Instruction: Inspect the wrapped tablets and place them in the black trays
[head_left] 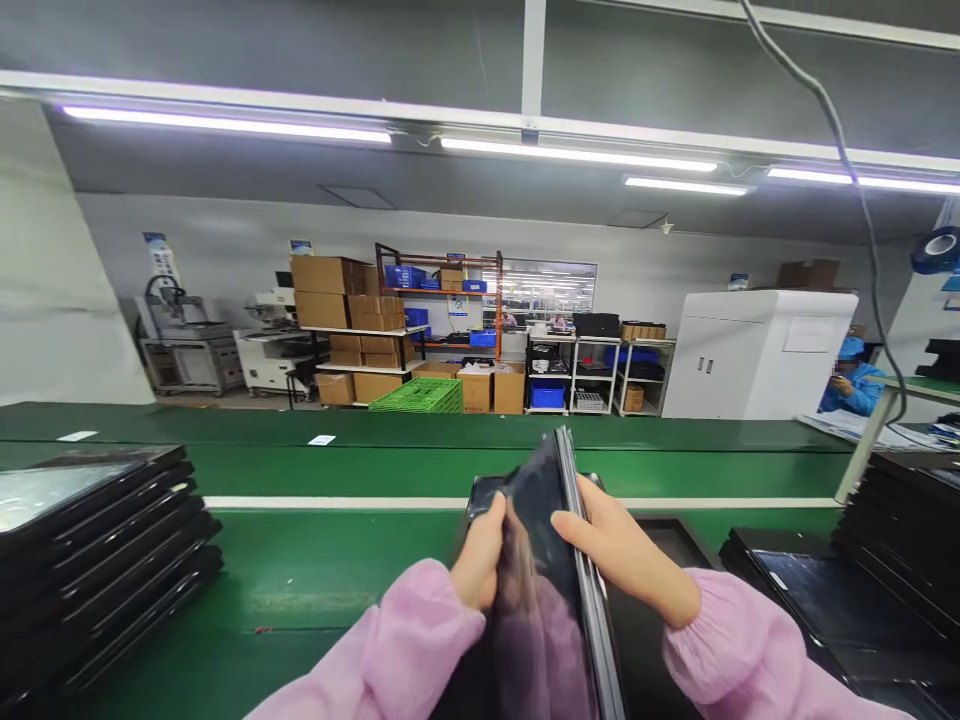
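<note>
Several thin dark panels with silvery edges (589,590) stand tilted on edge between my hands, at the bottom centre. My left hand (484,550) holds the glossy dark face panel (536,560) at its left side, fingers mostly hidden behind it. On the right, my right hand (619,550) is closed round the panels' edges, thumb on the near side. Below and behind them lies a black tray (667,545), partly covered by my right hand and sleeve.
A stack of black trays (112,560) stands at the left; more black trays (840,590) are piled at the right. A green conveyor surface (322,545) crosses the view. Beyond are a green crate (418,395), boxes, shelves and a person in blue (855,385). A cable hangs at upper right.
</note>
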